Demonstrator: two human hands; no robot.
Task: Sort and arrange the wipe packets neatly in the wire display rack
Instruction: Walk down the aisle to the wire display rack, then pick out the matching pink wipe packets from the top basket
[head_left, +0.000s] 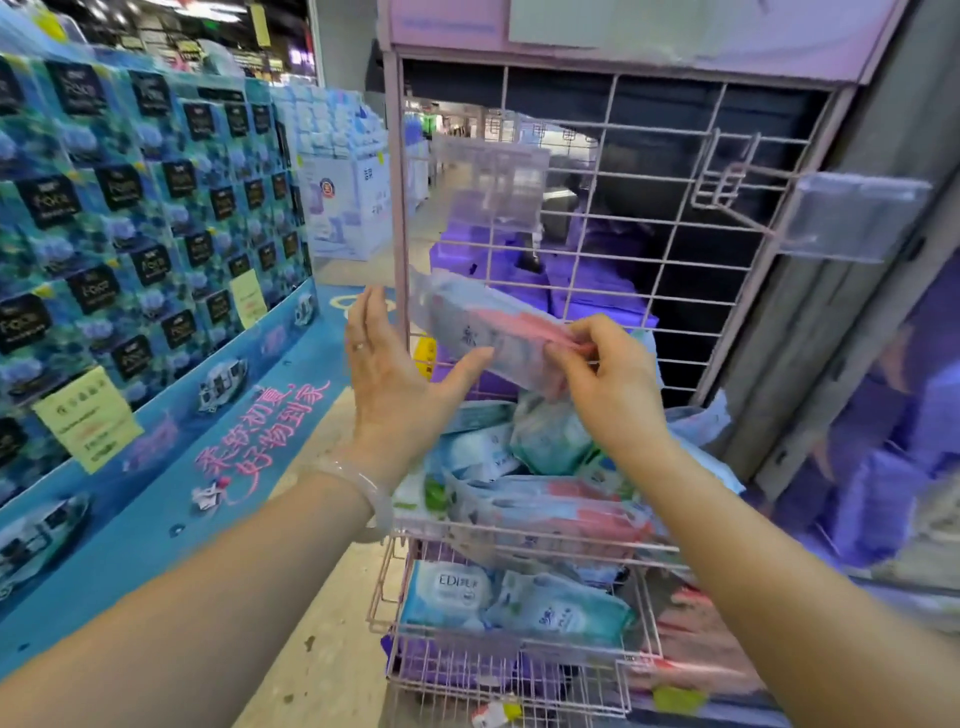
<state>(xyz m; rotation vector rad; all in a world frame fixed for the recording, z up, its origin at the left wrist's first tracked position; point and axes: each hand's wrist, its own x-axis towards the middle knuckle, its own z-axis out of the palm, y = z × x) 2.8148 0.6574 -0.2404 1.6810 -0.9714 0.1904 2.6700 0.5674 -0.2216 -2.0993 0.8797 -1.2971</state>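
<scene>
The right hand (605, 379) pinches one end of a pink-and-white wipe packet (488, 332), its grip closed on the packet's right edge with curled fingers and thumb; the packet is held tilted in the air in front of the back grid of the pink wire display rack (654, 249), above the upper basket (524, 545). The left hand (395, 374) is released, fingers straight, its thumb touching the packet's lower edge, apparently to steady or receive it. Holding the packet clear of the pile seems intended to let it be turned and squared before placement. The upper basket holds a loose heap of packets lying at mixed angles, including a matching pink packet (561, 506) along the front wire and green-and-white packets (550, 434) behind it. The lower basket (498, 631) carries blue and teal packets (561, 608) laid flatter. Judgement: sorting is at an early stage; the upper heap remains unaligned. A blue stacked product display (140, 218) stands to the left.
</scene>
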